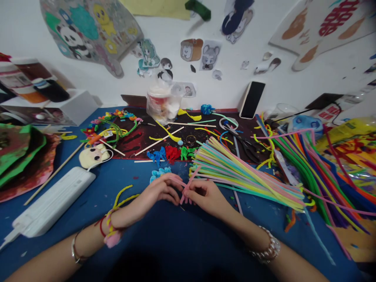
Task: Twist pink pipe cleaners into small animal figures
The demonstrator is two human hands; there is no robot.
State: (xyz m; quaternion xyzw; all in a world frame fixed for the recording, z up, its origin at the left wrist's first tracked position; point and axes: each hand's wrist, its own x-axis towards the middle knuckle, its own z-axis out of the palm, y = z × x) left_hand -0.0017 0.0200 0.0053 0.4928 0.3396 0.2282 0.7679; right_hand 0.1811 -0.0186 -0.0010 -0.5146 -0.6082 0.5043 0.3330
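Note:
Between my two hands is a pink pipe cleaner (194, 176), bent and crossed over itself, with one end sticking up. My left hand (166, 189) is closed on its left part, fingers curled under it. The thumb and forefinger of my right hand (202, 194) pinch it close to the crossing. Just beyond my left hand lies a light-blue twisted pipe-cleaner piece (160, 173). Behind it sit blue (158, 155), red (172, 154) and green (187, 152) twisted pieces in a row. A large bundle of pastel pipe cleaners (246, 172) spreads out to the right of my hands.
A white power strip (55, 199) and a wooden stick (54, 174) lie at left. Scissors (248, 147) rest on the dark mat (131, 145). A phone (252, 100) leans against the wall. More coloured pipe cleaners (320, 176) fill the right side.

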